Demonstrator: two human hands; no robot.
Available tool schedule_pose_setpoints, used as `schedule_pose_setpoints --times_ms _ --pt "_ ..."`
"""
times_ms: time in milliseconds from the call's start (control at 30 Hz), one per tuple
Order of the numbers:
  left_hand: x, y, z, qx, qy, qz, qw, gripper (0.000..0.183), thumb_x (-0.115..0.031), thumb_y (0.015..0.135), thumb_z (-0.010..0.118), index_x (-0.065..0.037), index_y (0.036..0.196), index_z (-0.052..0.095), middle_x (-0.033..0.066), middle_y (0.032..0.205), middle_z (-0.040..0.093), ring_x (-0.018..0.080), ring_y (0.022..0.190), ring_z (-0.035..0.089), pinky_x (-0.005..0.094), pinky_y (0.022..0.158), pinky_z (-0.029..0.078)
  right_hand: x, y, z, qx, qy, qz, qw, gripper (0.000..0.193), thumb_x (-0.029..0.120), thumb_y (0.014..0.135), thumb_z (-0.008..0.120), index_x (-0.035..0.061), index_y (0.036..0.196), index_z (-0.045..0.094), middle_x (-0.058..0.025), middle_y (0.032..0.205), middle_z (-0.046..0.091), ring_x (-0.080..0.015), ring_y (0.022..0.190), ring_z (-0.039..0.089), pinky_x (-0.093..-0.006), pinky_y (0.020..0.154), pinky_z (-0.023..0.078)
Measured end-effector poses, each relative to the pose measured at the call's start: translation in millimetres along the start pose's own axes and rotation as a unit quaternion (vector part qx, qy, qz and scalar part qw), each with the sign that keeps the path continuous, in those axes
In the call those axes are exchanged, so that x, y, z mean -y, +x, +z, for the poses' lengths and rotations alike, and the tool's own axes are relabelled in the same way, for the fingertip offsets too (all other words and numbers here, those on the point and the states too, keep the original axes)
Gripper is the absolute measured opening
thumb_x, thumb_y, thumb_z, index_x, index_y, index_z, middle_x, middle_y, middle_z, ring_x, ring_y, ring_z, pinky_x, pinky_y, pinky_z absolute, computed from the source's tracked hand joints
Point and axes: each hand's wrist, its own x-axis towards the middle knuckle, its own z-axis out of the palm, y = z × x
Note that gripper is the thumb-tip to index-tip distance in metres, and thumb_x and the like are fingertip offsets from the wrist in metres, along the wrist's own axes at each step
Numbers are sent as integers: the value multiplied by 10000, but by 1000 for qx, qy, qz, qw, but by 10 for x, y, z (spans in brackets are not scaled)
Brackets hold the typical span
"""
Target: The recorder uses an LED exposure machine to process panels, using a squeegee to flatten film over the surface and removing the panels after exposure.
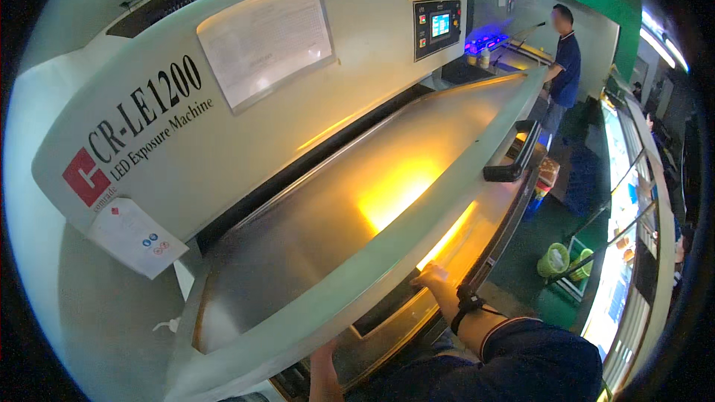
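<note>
A large machine's long lid [335, 277], framed in pale green, slants open across the middle of the head view. Beneath its front edge shows a yellow-lit bed [398, 331]. My right hand [432, 276] reaches in under that edge with its fingers bent together; what they hold, if anything, I cannot make out. A black strap with a small device [469, 301] circles my right wrist. Lower and to the left, my left hand [324, 351] meets the underside of the lid, which hides its fingers. The lid's black handle [514, 171] is farther right, away from both hands.
Behind the lid rises the pale machine body [357, 67] with a control panel [437, 27] and a taped paper sheet [264, 41]. A person [567, 67] in dark clothes stands at the far right. Green baskets [553, 260] and a brightly lit table [614, 253] lie right.
</note>
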Motion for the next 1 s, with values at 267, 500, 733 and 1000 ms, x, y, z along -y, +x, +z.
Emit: schedule_pose_setpoints --times_ms 267,500,733,1000 --pt "53 -611 1090 84 103 59 989 1161 -778 764 531 157 1413 302 315 1540 116 454 1439 88 550 1158 114 -423 -366 420 56 49 -76 994 682 627 717 714 -12 954 698 -170 915 696 -301 870 678 -400 730 537" --pt "-167 -477 951 64 -588 -283 755 242 -199 918 597 -2 1054 562 96 787 520 181 618 530 327 488 459 -1664 -1359 863 31 368 -171 913 621 605 834 617 38 1079 682 -230 958 686 -367 860 669 -448 801 513" --pt "-1825 -871 1462 331 -562 -233 721 169 -101 896 613 22 1006 577 81 784 548 194 692 555 351 577 474 -3465 -2934 582 -52 428 -80 899 683 598 873 571 -48 1075 660 -252 1017 670 -379 981 632 -449 873 480" --pt "-4520 -2234 1900 409 -261 232 843 179 -72 873 651 42 996 588 112 920 619 209 789 572 344 714 496 -5061 -4805 1419 -275 548 268 743 550 540 870 617 13 1013 687 -177 863 693 -313 842 676 -445 763 506"
